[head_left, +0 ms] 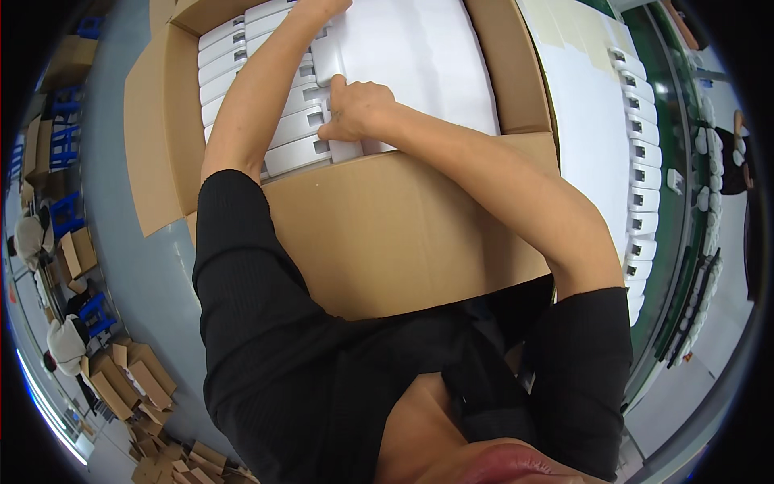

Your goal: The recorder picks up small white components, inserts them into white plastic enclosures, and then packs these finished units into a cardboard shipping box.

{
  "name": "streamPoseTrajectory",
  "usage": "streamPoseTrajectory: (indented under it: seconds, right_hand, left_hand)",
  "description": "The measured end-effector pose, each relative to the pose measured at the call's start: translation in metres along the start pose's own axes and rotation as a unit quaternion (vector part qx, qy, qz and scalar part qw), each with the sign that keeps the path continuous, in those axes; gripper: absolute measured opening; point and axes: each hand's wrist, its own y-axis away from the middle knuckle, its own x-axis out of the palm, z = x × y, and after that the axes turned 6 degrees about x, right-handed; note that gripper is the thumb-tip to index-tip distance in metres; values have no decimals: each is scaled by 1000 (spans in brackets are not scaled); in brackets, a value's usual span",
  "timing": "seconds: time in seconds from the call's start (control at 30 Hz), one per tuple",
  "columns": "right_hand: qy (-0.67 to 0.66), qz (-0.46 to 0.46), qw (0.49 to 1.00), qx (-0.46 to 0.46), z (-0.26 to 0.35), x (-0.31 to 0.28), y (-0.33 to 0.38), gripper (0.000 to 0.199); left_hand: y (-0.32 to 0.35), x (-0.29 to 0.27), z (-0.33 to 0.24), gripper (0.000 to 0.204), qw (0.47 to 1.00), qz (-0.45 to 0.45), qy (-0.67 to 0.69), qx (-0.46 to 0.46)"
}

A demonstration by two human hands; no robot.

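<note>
Carton: large open brown cardboard box (pixel 379 226) in front of the person, flaps folded out.
Counter: white counter (pixel 592 137) right of the box, carrying a row of the same white parts (pixel 645 161) along its far edge.
Contents: white moulded plastic housings (pixel 294 125) in rows on the box's left side, white sheet (pixel 435 64) beside them.
Right hand: right hand (pixel 355 109) curled, fingers pressed on one housing in the near rows.
Left hand: left hand (pixel 318 6) reaches the far rows at the frame's top edge; grip cannot be told.

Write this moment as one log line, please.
left hand: deep in cardboard box | right hand: on white plastic parts | more parts on bench
</note>
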Motion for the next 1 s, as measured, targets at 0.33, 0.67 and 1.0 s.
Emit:
streamPoseTrajectory:
  seconds: [0.33, 0.67, 1.0]
  right_hand:
    - [-89, -27, 996, 7, -9, 6, -5, 65]
    - [-310, -296, 903, -30, -116, -64, 135, 65]
    - [-243, -395, 876, 136, -243, -1, 363, 69]
  left_hand:
    - [-29, 18, 11, 28, 992, -47, -73, -91]
    - [44, 33, -3, 49, 995, -84, 45, 40]
    - [69, -6, 3, 91, 909, 143, -184, 345]
